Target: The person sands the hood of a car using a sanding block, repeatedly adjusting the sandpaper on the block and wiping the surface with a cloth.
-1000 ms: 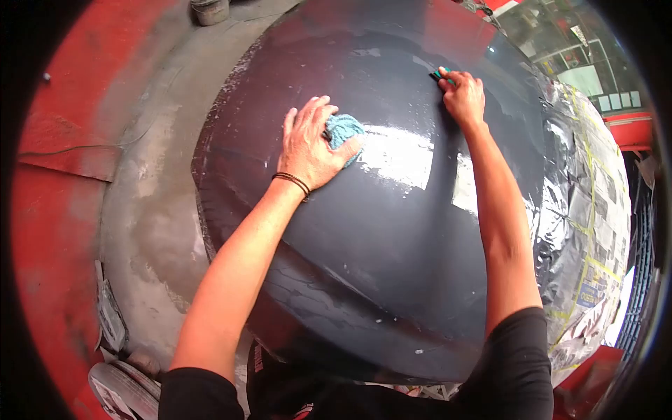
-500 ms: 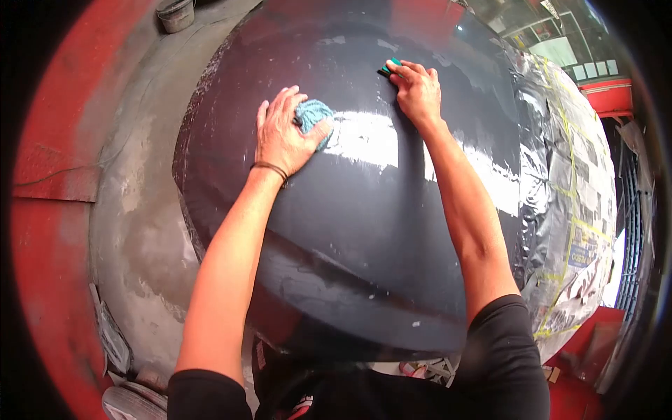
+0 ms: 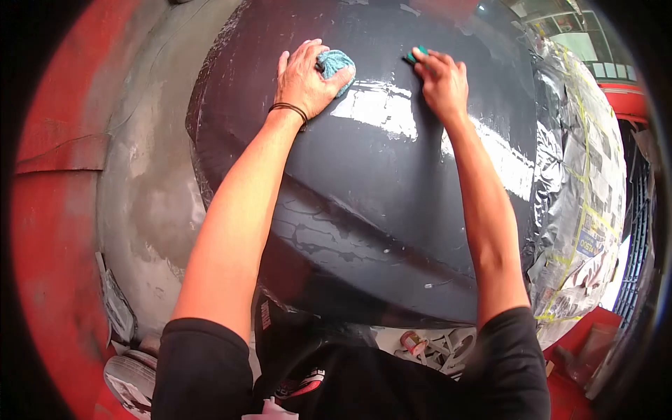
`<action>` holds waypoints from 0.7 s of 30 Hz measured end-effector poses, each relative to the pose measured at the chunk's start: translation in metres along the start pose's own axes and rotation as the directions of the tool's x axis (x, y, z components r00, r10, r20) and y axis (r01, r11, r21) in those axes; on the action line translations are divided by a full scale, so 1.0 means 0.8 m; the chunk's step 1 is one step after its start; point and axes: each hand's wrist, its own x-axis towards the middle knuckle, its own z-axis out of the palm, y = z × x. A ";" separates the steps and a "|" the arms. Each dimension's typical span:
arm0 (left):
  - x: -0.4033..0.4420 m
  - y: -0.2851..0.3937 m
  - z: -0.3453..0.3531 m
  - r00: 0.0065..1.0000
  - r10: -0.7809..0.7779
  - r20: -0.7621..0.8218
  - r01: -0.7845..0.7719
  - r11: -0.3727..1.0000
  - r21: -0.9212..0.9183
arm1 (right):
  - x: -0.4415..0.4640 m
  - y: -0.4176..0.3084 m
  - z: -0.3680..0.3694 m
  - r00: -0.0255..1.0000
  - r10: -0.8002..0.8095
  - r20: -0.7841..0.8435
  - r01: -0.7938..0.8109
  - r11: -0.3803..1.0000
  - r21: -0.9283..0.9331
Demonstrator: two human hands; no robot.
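A broad, curved dark grey car panel (image 3: pixel 357 164), wet and glossy, fills the middle of the view. My left hand (image 3: pixel 301 82) rests on it at the upper left, gripping a bunched blue-green cloth (image 3: pixel 336 68) between thumb and fingers. To the right, my right hand (image 3: pixel 446 87) pinches a small green pad (image 3: pixel 418 54), which looks like a sanding block, against the panel. The hand partly covers the pad. Water streaks and a bright light reflection (image 3: pixel 381 108) show on the surface between both hands.
Masking paper and plastic (image 3: pixel 577 182) with yellow tape cover the right side. A grey floor (image 3: pixel 150 175) lies left of the panel. Below are a small can (image 3: pixel 413 342) and grey metal-looking parts (image 3: pixel 451 350); a wheel-like disc (image 3: pixel 131 381) stands lower left.
The view has tilted, so panel and arms sit higher in it. Against the panel, my right hand with the green pad has slid slightly toward me; my left keeps the cloth in about the same place.
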 end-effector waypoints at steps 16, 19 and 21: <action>-0.101 0.022 -0.001 0.980 -0.090 -0.179 0.119 0.980 0.158 | -0.155 -0.056 -0.093 0.958 -0.249 0.139 0.228 0.962 0.154; -0.105 0.059 -0.021 0.970 -0.100 -0.222 0.146 0.968 0.204 | -0.259 -0.075 -0.170 0.937 -0.227 0.267 0.159 0.954 0.253; -0.095 0.036 -0.016 0.979 -0.187 -0.084 0.198 0.968 0.156 | -0.238 -0.074 -0.151 0.918 -0.292 0.266 0.215 0.934 0.285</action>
